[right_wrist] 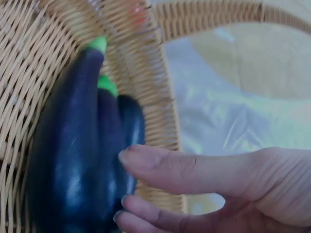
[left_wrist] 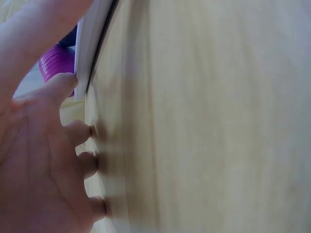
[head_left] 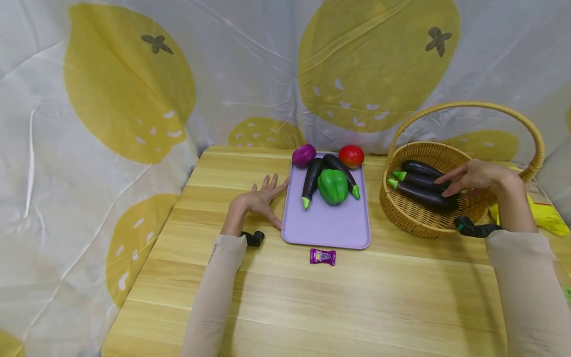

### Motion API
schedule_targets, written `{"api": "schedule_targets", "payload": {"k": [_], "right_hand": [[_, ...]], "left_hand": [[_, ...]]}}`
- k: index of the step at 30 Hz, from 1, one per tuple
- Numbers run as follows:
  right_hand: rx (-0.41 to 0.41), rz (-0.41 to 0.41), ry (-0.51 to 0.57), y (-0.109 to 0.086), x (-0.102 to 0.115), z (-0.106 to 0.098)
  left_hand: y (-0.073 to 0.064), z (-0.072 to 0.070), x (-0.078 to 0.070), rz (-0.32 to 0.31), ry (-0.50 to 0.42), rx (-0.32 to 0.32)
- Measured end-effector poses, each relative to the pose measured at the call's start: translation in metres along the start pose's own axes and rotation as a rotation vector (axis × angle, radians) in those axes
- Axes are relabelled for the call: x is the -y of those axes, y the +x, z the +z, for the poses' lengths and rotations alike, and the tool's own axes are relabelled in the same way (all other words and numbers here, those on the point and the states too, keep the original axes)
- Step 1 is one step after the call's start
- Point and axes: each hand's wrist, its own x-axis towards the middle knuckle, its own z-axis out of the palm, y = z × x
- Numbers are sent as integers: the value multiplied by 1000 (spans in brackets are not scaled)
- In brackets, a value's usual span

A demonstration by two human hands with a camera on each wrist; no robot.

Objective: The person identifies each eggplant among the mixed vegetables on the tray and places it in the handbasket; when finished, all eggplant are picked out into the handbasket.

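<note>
My left hand is spread on the table at the left edge of the lilac tray. Its thumb and index finger touch the rim, while the other fingertips rest on the wood. On the tray lie two dark eggplants, a green bell pepper, a purple oval item and a red round fruit. My right hand reaches into the wicker basket, fingers extended over several eggplants. Its thumb and fingertips are at the eggplants without curling round one; exact contact is unclear.
A small purple wrapped candy lies in front of the tray. The basket's tall handle arches above it. A yellow package sits right of the basket, and a lemon-print cloth hangs behind the table.
</note>
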Motion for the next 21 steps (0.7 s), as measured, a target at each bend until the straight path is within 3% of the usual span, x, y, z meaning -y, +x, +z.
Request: {"api": "schedule_targets", "payload": {"k": [5, 14, 21], "right_hand": [[-42, -116, -58, -4, 20, 5], [-117, -268, -120, -17, 82, 20], [-159, -390, -46, -7, 121, 43]], "left_hand": [[0, -2, -2, -4, -4, 2], [-2, -1, -3, -12, -16, 7], [-1, -1, -2, -11, -21, 4]]}}
